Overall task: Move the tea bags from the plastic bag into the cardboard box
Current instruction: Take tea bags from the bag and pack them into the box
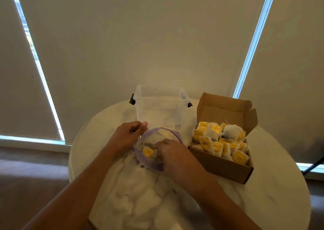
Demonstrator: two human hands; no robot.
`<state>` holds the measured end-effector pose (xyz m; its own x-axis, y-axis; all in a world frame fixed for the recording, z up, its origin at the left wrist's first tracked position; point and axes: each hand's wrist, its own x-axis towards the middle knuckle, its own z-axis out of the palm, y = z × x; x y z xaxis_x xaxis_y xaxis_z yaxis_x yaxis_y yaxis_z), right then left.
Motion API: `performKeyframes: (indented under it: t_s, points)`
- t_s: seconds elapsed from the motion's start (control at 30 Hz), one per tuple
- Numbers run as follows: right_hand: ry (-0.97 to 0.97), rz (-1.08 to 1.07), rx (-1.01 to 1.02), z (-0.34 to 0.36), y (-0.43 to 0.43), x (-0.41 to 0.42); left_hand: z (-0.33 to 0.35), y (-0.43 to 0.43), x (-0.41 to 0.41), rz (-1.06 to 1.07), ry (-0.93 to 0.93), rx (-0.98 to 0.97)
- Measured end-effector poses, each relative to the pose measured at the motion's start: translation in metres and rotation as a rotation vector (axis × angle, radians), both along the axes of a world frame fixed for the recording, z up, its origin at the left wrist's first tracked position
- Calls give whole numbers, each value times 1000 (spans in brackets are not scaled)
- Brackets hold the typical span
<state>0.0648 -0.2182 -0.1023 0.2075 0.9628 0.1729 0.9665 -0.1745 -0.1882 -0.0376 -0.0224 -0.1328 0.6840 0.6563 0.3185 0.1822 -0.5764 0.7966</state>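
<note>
On marble table by drawn blinds, left hand pinches plastic bag; right hand inside, grip unclear.

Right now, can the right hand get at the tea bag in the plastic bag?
Likely yes: the left hand holds the plastic bag mouth open, and the right hand is inside it, beside the tea bag.

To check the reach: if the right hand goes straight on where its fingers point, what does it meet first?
Probably the yellow-labelled tea bag inside the plastic bag, just beyond the right hand; depth is unclear.
</note>
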Motion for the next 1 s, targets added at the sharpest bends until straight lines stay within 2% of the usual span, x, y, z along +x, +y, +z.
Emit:
performKeyframes:
  t_s: [0.1,0.2,0.4,0.5,0.63,1.0]
  points:
    - [-104,-93,-120,-1,3,-6,0,-2,0,10,-12,12]
    - [-125,-103,-132,-3,2,-5,-1,-1,0,8,-11,7]
    - [31,-67,29,-3,-3,-2,3,-4,-2,7,3,-12]
    - [69,-6,223,-7,-5,-3,6,-6,-2,8,-1,-2]
    - [252,89,453,-7,-10,-5,9,-10,-3,12,0,23]
    - [520,108,531,8,-26,7,9,-10,-4,7,-14,1]
